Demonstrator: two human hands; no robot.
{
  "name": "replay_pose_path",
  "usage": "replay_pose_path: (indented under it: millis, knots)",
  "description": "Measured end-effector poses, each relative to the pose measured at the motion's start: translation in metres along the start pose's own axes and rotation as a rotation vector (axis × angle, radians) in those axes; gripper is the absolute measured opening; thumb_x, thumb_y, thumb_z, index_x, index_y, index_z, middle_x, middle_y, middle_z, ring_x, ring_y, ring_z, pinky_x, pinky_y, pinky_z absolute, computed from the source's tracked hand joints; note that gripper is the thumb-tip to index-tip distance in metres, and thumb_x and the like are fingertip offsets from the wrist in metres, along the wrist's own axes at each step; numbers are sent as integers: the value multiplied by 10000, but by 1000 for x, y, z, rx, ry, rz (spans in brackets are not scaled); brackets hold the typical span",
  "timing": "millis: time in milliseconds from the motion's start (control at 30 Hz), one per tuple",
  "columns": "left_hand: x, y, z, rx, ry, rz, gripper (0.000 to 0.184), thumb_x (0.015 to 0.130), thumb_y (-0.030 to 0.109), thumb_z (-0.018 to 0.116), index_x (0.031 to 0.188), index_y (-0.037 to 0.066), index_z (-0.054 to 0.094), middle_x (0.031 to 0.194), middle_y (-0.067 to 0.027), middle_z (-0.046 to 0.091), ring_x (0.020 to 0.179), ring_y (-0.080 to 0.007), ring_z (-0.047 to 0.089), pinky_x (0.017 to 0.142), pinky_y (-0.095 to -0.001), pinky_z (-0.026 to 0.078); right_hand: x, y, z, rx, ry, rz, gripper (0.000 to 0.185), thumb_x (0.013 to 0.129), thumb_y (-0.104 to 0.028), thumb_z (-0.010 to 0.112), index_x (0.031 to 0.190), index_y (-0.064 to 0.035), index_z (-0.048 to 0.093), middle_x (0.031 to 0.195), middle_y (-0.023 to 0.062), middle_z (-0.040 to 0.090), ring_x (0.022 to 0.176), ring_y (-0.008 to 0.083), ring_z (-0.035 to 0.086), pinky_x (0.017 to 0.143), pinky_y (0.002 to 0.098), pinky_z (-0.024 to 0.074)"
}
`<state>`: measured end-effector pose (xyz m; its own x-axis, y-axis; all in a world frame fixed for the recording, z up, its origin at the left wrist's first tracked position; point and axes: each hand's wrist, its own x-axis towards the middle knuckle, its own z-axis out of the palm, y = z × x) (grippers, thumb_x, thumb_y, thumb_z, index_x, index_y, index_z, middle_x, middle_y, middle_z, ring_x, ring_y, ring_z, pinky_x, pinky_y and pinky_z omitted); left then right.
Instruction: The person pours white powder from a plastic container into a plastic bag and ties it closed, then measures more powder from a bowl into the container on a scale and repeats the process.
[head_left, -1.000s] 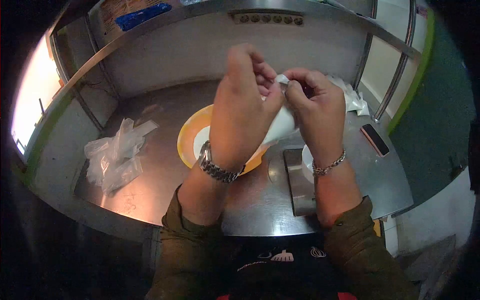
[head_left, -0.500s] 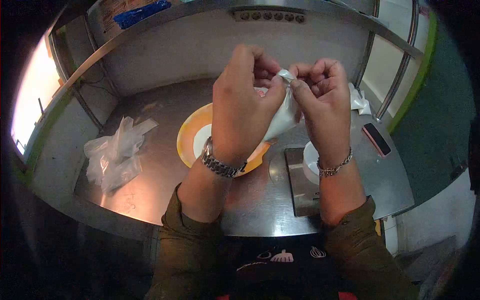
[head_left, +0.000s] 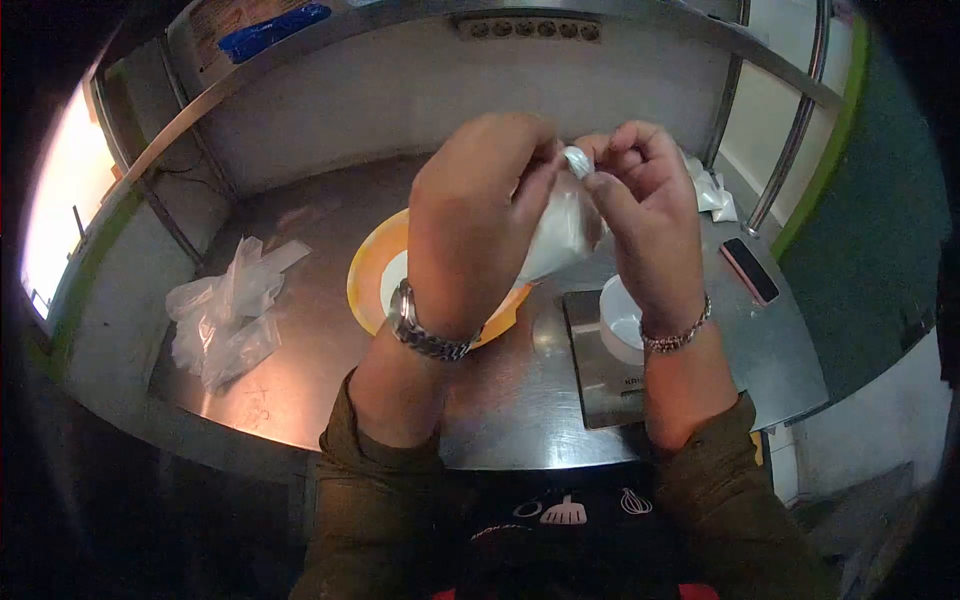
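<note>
Here, the plastic bag point(head_left: 558, 238) is pinched between both hands point(head_left: 475, 215) point(head_left: 655, 215).

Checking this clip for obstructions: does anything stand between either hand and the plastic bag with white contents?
Nothing visible does. The left hand and the right hand both pinch the gathered top of the plastic bag; the yellow bowl sits lower, not between them.

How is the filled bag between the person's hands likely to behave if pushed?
The clear bag would probably give, its film looking thin and creased. The white contents bulging its lower part may shift when pressed.
</note>
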<state>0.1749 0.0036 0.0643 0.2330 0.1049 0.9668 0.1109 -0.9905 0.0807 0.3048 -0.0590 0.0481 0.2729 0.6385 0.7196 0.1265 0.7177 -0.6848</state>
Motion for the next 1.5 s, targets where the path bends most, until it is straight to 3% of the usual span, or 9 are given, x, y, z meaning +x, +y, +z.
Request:
replay_pose_path:
  millis: [200, 433, 500, 700, 833, 1233, 1333, 1400, 1500]
  knots:
    - [-4, 22, 14, 106, 20, 39, 111, 737, -5, 589, 844, 14, 565, 793, -126, 591, 742, -310, 576, 661, -369, 462, -29, -2, 6, 315, 219, 30, 348, 810, 51, 589, 1094, -12, 399, 1022, 118, 593, 886, 129, 584, 722, 217, 490]
    - [-12, 52, 20, -240, -118, -195, 107, 811, 32, 591, 908, -11, 606, 891, -136, 630, 797, -228, 615, 713, -301, 471, -55, -15, -2, 330, 366, -158, 366, 823, 74, 568, 1120, 14, 363, 1030, 151, 573, 966, 161, 570, 843, 264, 483]
    - [-10, 60, 20, -653, -121, -544, 108, 844, 63, 595, 906, -24, 614, 893, -101, 639, 807, -156, 601, 735, -260, 465, -60, -23, -8, 285, 316, -144, 375, 828, 72, 561, 1129, 17, 344, 1036, 157, 566, 992, 169, 559, 850, 271, 475]
    - [-11, 84, 41, -626, -140, -468, 105, 844, 76, 602, 885, -19, 615, 885, -87, 637, 822, -144, 590, 755, -260, 461, -71, -24, -49, -280, 307, -255, 247, 770, 68, 628, 991, 12, 532, 1037, 122, 579, 914, 171, 596, 792, 283, 495]
    - [-14, 92, 69, -467, -119, -336, 62, 823, 49, 589, 847, -9, 588, 856, -106, 618, 794, -213, 589, 737, -301, 453, -72, -43, -71, -203, 357, -63, 178, 734, 27, 679, 891, 0, 600, 978, 97, 605, 849, 161, 617, 737, 277, 508]
    - [1, 120, 137, -143, -159, -143, 54, 801, -18, 499, 848, 0, 482, 815, -166, 510, 762, -340, 503, 702, -387, 413, -68, -41, -157, -449, 121, -455, 121, 712, 0, 666, 818, -22, 614, 849, 83, 607, 796, 147, 594, 712, 245, 476]
    - [2, 126, 148, -225, -220, -155, 76, 830, 18, 511, 901, -7, 503, 824, -136, 527, 751, -261, 531, 690, -333, 427, -74, -43, -173, -444, 98, -431, 110, 741, -6, 658, 839, -24, 610, 832, 63, 611, 779, 124, 586, 709, 235, 467]
    - [8, 133, 151, -816, -361, -719, 131, 853, 72, 543, 960, -2, 533, 827, -89, 543, 740, -150, 540, 659, -263, 434, -81, -53, -179, -59, 157, -54, 84, 777, -4, 640, 851, -12, 601, 820, 42, 609, 789, 97, 575, 718, 233, 462]
    - [1, 130, 158, -742, -451, -629, 146, 837, 93, 596, 956, 13, 567, 833, -57, 545, 728, -84, 527, 626, -221, 431, -88, -52, -191, -33, 138, 1, 74, 807, 1, 622, 874, -2, 591, 858, 32, 599, 803, 88, 568, 742, 228, 459]
